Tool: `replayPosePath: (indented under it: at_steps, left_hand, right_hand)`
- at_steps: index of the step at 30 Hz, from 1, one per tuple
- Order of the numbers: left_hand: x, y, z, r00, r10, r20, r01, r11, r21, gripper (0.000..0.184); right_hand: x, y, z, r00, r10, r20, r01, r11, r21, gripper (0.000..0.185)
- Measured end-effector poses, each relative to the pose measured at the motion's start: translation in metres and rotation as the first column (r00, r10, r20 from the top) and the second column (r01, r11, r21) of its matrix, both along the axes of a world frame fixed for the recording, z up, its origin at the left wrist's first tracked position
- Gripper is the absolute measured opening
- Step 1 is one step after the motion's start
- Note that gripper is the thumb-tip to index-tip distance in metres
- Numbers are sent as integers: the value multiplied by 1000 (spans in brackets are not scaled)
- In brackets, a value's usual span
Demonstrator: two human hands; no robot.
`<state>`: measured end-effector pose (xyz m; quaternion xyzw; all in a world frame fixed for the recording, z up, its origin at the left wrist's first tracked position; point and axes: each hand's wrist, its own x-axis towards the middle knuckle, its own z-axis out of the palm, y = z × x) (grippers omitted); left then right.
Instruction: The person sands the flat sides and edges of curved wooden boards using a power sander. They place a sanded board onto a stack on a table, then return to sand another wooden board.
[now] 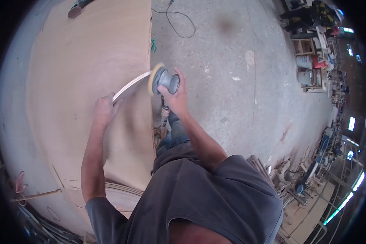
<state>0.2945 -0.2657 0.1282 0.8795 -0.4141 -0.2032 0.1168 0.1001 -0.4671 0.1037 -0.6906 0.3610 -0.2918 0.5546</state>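
Observation:
My left hand (105, 109) is closed on the near end of a thin, curved, light wooden strip (131, 84), which arcs up and to the right above a large wooden board (81, 61). Fingers wrapped round its grey body, my right hand (176, 92) holds a round power sander (162, 80) past the board's right edge. The sander's yellow-rimmed pad faces left and meets the far end of the strip. A hose or handle (165, 116) hangs below the sander.
Another tool with a round pad (74, 12) lies at the board's far end. A cable (183, 32) loops over the concrete floor (223, 101). Buckets (305, 77) and a wooden rack stand at the right, with a person (313, 16) beyond. Wood scraps lie lower right.

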Motion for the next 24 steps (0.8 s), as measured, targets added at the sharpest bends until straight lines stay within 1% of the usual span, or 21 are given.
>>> replayPosePath:
  at_steps: [1,2,3,6,7,8,9,10,11,13,15,16,17,19,21,24]
  left_hand:
    - [4,-1,-1,1000,6,-8,-6,1000,9,28]
    - [8,-1,-5,1000,14,-17,-14,1000,16,29]
    - [9,0,-7,999,28,-29,-27,999,19,29]
    - [8,1,-6,999,31,21,-32,999,30,29]
    - [5,3,-1,998,61,-4,-61,998,-10,29]
    - [1,5,3,995,89,-32,-91,995,-51,29]
    - [-2,7,7,991,115,-62,-120,988,-93,30]
    - [-5,17,6,990,131,-47,-134,989,-66,30]
    - [-12,37,1,989,142,-36,-143,989,-34,30]
    - [-25,61,-2,986,169,0,-169,985,19,31]
    - [-39,76,-4,978,206,45,-208,976,57,31]
    - [-46,79,-6,976,210,52,-212,976,53,31]
    - [-51,77,-7,975,214,60,-217,975,47,31]
    - [-63,74,-5,971,227,79,-230,972,37,31]
    - [-75,71,-2,967,238,95,-242,970,36,31]
    - [-92,73,-3,964,247,101,-245,969,-30,32]
  right_hand:
    - [1,-3,-21,998,-36,52,23,972,234,78]
    - [2,-5,-43,992,-81,95,29,891,453,79]
    - [1,-6,-60,984,-127,128,15,764,645,80]
    - [-3,-19,-75,984,-138,-112,176,834,523,80]
    - [-8,-28,-77,975,-92,-204,167,905,391,80]
    - [-15,-35,-78,975,-123,-186,179,929,323,80]
    - [-20,-42,-67,974,-155,-164,193,948,254,80]
    - [-22,-49,-50,973,-186,-139,210,960,184,79]
    - [-28,-57,-33,983,-110,-144,123,989,83,79]
    - [-28,-64,36,983,32,-181,-53,992,-113,77]
    - [-14,-45,100,921,146,-360,-249,933,-260,73]
    - [-12,-33,117,871,187,-454,-353,882,-314,71]
    - [-10,-17,121,821,233,-522,-442,838,-320,71]
    - [3,19,120,703,303,-643,-605,730,-318,71]
    - [4,53,119,632,443,-635,-724,629,-282,69]
    - [1,84,127,444,556,-703,-866,467,-179,71]
